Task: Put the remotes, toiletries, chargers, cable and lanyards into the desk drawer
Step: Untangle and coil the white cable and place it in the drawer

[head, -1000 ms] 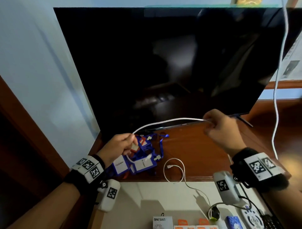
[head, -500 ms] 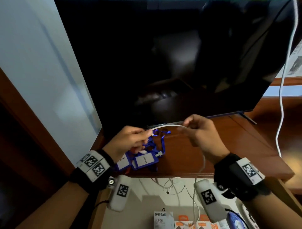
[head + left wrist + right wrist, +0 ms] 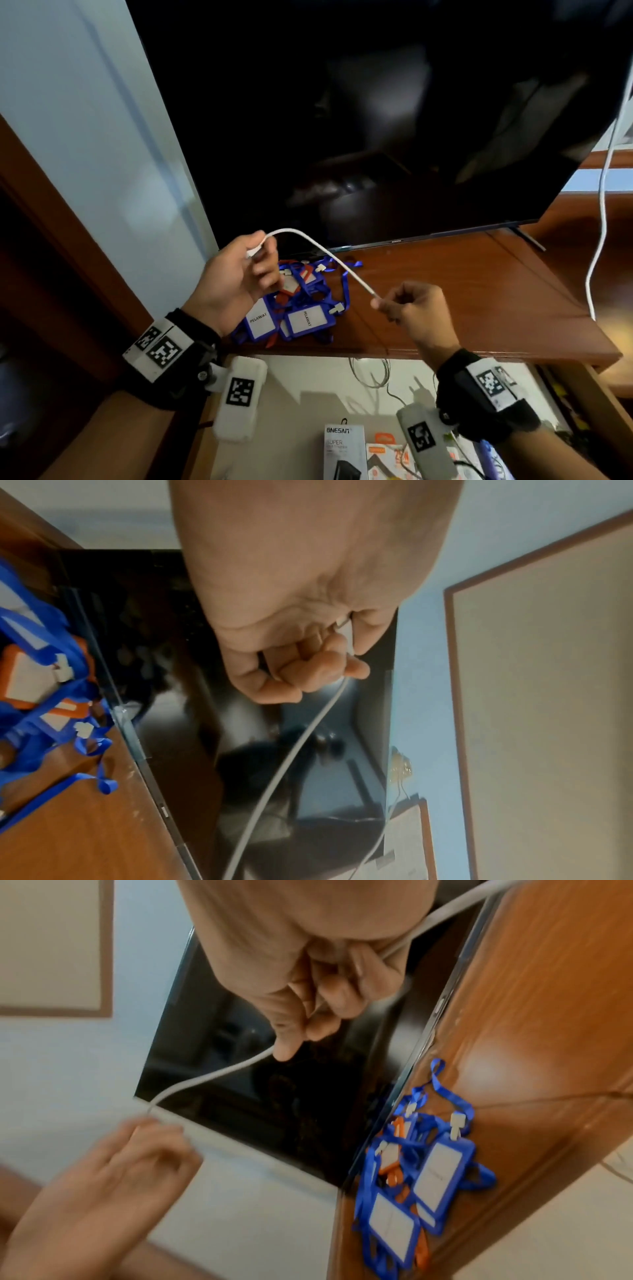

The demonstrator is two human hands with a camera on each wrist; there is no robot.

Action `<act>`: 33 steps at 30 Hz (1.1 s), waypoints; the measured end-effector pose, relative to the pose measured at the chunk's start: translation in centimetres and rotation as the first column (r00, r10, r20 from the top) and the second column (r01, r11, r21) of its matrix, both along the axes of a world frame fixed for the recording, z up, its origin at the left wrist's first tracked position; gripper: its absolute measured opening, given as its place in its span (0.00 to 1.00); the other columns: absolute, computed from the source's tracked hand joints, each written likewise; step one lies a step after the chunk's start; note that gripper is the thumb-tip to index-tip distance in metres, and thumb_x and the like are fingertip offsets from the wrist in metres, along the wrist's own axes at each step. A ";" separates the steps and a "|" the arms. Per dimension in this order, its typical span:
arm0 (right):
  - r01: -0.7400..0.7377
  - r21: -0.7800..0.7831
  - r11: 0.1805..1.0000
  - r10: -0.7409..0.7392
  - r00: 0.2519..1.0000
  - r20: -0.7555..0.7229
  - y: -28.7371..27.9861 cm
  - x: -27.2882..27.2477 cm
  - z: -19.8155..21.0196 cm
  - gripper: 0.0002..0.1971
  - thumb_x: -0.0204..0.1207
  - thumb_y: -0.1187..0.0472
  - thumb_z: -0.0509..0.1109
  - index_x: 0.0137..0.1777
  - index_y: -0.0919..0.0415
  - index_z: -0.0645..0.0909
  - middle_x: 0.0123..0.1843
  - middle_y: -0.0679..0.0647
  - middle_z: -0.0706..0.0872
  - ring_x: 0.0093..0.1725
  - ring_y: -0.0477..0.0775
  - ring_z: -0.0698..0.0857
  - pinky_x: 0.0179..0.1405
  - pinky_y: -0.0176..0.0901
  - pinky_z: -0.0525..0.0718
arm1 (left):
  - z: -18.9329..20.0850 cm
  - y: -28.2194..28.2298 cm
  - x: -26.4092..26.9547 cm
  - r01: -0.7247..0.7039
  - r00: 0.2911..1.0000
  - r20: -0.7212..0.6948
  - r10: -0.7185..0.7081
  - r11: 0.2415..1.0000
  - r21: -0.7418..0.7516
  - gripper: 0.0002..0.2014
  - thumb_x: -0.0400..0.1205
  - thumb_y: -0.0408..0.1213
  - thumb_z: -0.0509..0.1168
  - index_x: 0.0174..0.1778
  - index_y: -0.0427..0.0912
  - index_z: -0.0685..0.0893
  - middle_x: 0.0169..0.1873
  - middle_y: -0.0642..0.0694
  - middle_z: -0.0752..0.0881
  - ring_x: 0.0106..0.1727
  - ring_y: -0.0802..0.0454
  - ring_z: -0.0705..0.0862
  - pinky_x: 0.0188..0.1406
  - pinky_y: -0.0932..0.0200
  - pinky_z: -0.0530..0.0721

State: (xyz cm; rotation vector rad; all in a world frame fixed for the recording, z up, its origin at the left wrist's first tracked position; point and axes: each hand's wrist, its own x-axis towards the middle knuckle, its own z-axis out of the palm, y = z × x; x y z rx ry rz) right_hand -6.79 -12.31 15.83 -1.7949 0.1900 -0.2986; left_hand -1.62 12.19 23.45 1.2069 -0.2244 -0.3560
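We see both hands raised above the wooden worktop [image 3: 462, 291], in front of the dark TV screen [image 3: 376, 120]. The left hand [image 3: 236, 277] has its fingers curled, pinching the plug end of the white cable [image 3: 325, 253] between thumb and forefinger; the left wrist view confirms the white plug clamped at the fingertips [image 3: 352, 666], cable running away from it. The right hand [image 3: 416, 308] is lower and to the right, fingers curled, thumb and forefinger pinching the same cable further along. Between the two hands the cable arcs up from the left hand and slopes down to the right one, clear of the worktop. In the right wrist view the cable passes through the right hand's grip and out behind the palm.

Below the span of cable, a heap of blue lanyards [image 3: 301, 308] with badge holders lies on the worktop, near the TV's lower edge; two badges read "PELAWAT", and some orange holders are mixed in. Neither hand touches the heap.

Below the worktop's front edge, the open drawer [image 3: 308, 394] shows a pale floor. In it we note a box marked "ONESAM" [image 3: 344, 452], an orange packet [image 3: 387, 455] beside it, and thin loops of cable near the back. A second white cord [image 3: 599, 240] hangs at far right.
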 end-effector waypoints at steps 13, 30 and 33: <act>-0.331 -0.100 0.938 0.345 0.917 0.201 4.0 -2.4 4.4 0.14 0.77 0.67 0.71 0.29 0.58 0.81 0.21 0.45 0.75 0.22 0.40 0.69 0.25 0.30 0.67 | -2.5 -4.2 -2.4 0.083 0.939 0.261 -0.223 0.886 0.456 0.14 0.85 0.36 0.57 0.44 0.34 0.86 0.34 0.43 0.87 0.42 0.48 0.86 0.52 0.54 0.82; -0.264 -0.241 0.934 0.277 0.961 0.022 5.5 -3.4 0.2 0.21 0.79 0.49 0.67 0.25 0.54 0.78 0.21 0.50 0.74 0.24 0.48 0.70 0.27 0.47 0.70 | -2.7 -3.6 -4.8 0.352 0.929 -0.263 -0.259 0.837 0.419 0.18 0.82 0.35 0.51 0.34 0.32 0.80 0.18 0.45 0.71 0.22 0.53 0.69 0.27 0.62 0.74; -0.332 -0.055 0.942 0.334 0.942 0.033 5.8 -3.4 -0.3 0.18 0.78 0.48 0.68 0.32 0.60 0.83 0.24 0.55 0.76 0.25 0.45 0.69 0.27 0.43 0.68 | -2.9 -3.0 -4.9 0.386 0.912 -0.297 -0.283 0.836 0.389 0.18 0.84 0.38 0.52 0.30 0.38 0.77 0.18 0.48 0.64 0.20 0.54 0.63 0.28 0.63 0.75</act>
